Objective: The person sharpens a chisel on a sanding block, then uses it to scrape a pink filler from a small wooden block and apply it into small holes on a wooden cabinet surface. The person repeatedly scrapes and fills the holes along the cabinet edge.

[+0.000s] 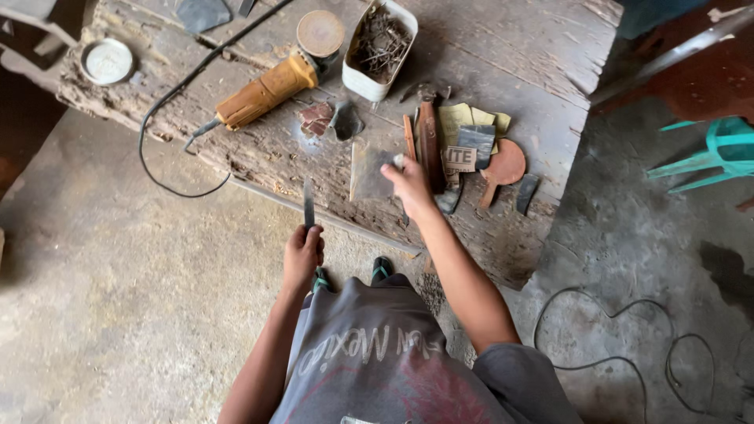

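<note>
Grey shirt fabric fills the bottom of the view, with both bare arms reaching out above it. At the bench edge, the left hand is clenched around the lower end of a thin metal blade, which stands upright with its tip over the worn wooden bench. Further right, the right hand rests on the bench with its fingers pinching the right edge of a dull sheet of sandpaper lying flat there. Just beside that hand lie a wooden handle, scraps of paper and a round wooden paddle. Behind them an orange angle grinder lies near a white tub of nails, its black cord looping off the bench.
</note>
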